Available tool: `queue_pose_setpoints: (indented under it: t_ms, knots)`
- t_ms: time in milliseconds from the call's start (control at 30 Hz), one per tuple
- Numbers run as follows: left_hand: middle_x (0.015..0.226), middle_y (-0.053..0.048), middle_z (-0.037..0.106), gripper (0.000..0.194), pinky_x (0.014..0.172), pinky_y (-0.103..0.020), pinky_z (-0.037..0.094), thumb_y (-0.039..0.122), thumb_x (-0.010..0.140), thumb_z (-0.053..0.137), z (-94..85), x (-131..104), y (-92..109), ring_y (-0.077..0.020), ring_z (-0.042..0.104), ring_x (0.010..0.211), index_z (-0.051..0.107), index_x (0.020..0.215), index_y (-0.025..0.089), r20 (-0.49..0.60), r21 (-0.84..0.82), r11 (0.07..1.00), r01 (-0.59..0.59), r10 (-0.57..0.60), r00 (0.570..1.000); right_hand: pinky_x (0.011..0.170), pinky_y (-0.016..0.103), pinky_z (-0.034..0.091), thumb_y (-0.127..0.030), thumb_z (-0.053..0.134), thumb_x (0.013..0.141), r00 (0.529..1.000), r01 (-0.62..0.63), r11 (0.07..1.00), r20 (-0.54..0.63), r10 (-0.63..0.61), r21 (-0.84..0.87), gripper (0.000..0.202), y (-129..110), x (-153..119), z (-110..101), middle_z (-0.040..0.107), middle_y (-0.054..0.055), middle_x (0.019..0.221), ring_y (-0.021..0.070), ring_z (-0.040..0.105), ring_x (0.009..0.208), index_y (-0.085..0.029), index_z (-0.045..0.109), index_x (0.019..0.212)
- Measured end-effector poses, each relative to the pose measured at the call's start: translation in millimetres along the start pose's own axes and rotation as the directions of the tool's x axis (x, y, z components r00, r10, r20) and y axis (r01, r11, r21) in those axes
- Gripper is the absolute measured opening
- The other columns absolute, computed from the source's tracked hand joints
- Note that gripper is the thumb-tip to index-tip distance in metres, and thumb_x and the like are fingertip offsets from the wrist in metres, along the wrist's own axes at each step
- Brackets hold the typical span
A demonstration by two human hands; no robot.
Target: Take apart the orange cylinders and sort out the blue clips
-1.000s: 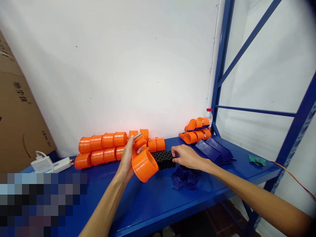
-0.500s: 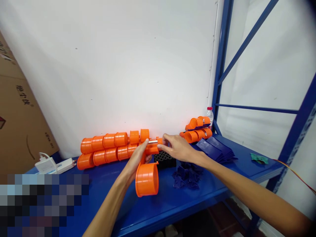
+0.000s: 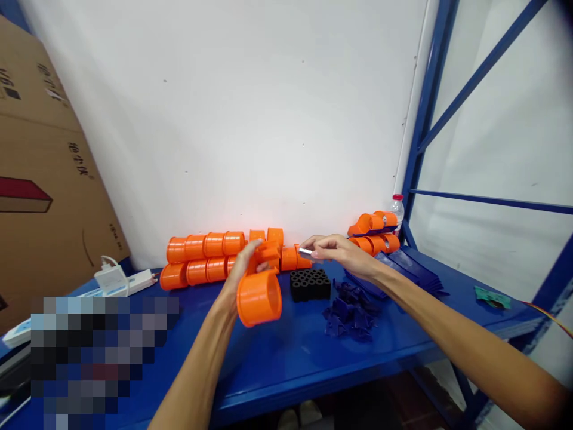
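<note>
An orange plastic part with a round cup [image 3: 259,298] at its lower end is held in my left hand [image 3: 244,266], its narrow upper section passing between the thumb and fingers. To the right, my right hand [image 3: 333,251] pinches a small white and grey strip [image 3: 306,254], apart from the orange part. Below the strip, a black block with round holes [image 3: 310,285] rests on the blue table [image 3: 277,364]. Beside that block lies a heap of small dark blue pieces [image 3: 351,310].
Orange cups [image 3: 215,269] are stacked along the wall. More orange parts [image 3: 373,233], flat blue plates [image 3: 409,272] and a bottle [image 3: 397,209] stand at the right. A green piece [image 3: 492,297] lies near the rack. White power strips [image 3: 138,280] and a cardboard box [image 3: 58,179] are left.
My right hand has drawn away from the orange part, with the strip now in its fingers. The orange part has tilted in my left hand, and the view has turned slightly left.
</note>
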State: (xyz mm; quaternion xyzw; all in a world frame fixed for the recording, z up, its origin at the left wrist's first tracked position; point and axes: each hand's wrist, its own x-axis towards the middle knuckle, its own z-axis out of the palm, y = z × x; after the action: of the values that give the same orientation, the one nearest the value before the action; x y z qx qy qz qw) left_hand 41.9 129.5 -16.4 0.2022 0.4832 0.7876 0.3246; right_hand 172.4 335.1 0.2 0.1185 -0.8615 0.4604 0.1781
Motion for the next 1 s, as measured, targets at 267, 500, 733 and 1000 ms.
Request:
queue_pose_setpoints:
  t_ms: [267, 500, 733, 1000]
  knots:
    - [0.070, 0.001, 0.068, 0.017, 0.057, -0.023, 0.055, 0.029, 0.096, 0.055, -4.9, -3, 10, -0.0128, 0.063, 0.055, 0.061, 0.084, 0.018, -0.365, -0.372, 0.824, -0.427, 0.293, 0.884, 0.084, 0.037, 0.042, -0.050, 0.070, 0.093, 0.955, 0.298, 0.705, 0.196, -0.224, -0.644, 0.039, 8, 6, 63, 0.067, 0.007, 0.087, 0.0234, 0.057, 0.089, -0.018, 0.058, 0.074]
    - [0.073, 0.000, 0.069, 0.021, 0.058, -0.023, 0.055, 0.034, 0.096, 0.053, -9.3, 0, 7, -0.0130, 0.064, 0.057, 0.063, 0.089, 0.017, -0.397, -0.372, 0.822, -0.430, 0.278, 0.875, 0.089, 0.041, 0.043, -0.059, 0.070, 0.090, 0.861, 0.503, 0.484, 0.461, -0.213, -0.716, 0.047, 36, 35, 105, 0.070, 0.014, 0.105, 0.0316, 0.056, 0.112, -0.014, 0.068, 0.102]
    - [0.072, 0.000, 0.068, 0.020, 0.056, -0.021, 0.052, 0.037, 0.093, 0.060, -15.7, 3, 5, -0.0131, 0.064, 0.058, 0.062, 0.092, 0.017, -0.368, -0.383, 0.826, -0.414, 0.275, 0.888, 0.086, 0.041, 0.045, -0.065, 0.068, 0.089, 0.870, 0.480, 0.590, 0.439, -0.226, -0.649, 0.053, 34, 33, 100, 0.069, 0.015, 0.113, 0.0305, 0.060, 0.106, -0.015, 0.065, 0.105]
    - [0.068, 0.004, 0.062, 0.022, 0.053, -0.019, 0.047, 0.040, 0.096, 0.058, -11.3, 6, -3, -0.0093, 0.056, 0.053, 0.058, 0.087, 0.019, -0.296, -0.340, 0.862, -0.377, 0.283, 0.912, 0.099, 0.046, 0.047, -0.021, 0.055, 0.095, 0.868, 0.329, 0.597, -0.015, -0.497, -0.731, 0.031, 9, -18, 68, 0.062, 0.021, 0.132, 0.0316, 0.057, 0.122, -0.015, 0.057, 0.125]
